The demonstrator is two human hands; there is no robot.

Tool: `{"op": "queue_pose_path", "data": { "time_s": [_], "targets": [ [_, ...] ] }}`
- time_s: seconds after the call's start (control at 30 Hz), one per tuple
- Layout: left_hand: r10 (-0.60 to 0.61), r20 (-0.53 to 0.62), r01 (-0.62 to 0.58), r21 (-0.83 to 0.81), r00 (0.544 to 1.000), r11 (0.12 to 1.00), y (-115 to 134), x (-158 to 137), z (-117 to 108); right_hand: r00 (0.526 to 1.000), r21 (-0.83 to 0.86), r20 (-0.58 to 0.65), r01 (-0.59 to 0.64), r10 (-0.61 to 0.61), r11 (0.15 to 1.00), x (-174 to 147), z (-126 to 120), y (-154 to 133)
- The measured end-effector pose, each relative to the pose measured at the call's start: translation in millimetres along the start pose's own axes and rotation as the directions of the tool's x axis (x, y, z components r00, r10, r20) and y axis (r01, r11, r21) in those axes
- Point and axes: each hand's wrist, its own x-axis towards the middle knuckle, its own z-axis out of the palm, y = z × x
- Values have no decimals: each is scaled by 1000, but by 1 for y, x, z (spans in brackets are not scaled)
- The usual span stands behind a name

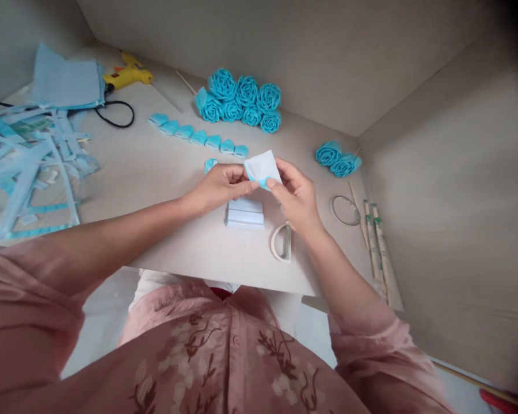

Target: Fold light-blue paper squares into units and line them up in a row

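Between my two hands, above the middle of the table, is a small square of fabric-like material (pixel 262 164), white on the face toward me with a blue lower edge turned up. My left hand (pixel 228 183) pinches its left lower corner. My right hand (pixel 297 195) grips the right side, thumb on the blue edge. Just below lies a stack of pale cut pieces (pixel 244 213). A small blue folded piece (pixel 210 165) sits behind my left fingers. Near my right wrist rests a white D-shaped ring (pixel 281 242).
Blue fabric roses (pixel 247 92) stand at the back, and more roses (pixel 337 158) lie at right. A row of folded blue petals (pixel 197 137) crosses the table. Left are cut strips (pixel 47 155), a sheet stack (pixel 67 80) and a yellow glue gun (pixel 129 73). Wrapped sticks (pixel 375 238) lie right.
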Motion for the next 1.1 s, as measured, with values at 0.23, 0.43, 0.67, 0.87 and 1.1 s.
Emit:
{"op": "queue_pose_path", "data": {
  "time_s": [0.23,0.43,0.67,0.87,1.1],
  "targets": [
    [-51,-100,41,-99,994,994,5,-1,0,988,96,88,-137,128,986,-2,5,-3],
    [-60,-58,56,-62,997,997,7,-3,0,991,93,66,-126,120,988,-2,6,1],
    [-70,-26,71,40,997,997,9,-3,-1,992,68,60,-111,107,991,0,1,-4],
    [-94,58,84,158,994,984,13,-6,2,995,-25,15,-97,97,995,-1,2,-4],
    [-123,52,120,57,991,991,11,-5,2,999,-115,-33,-27,24,993,-2,3,-5]
  ]
}}
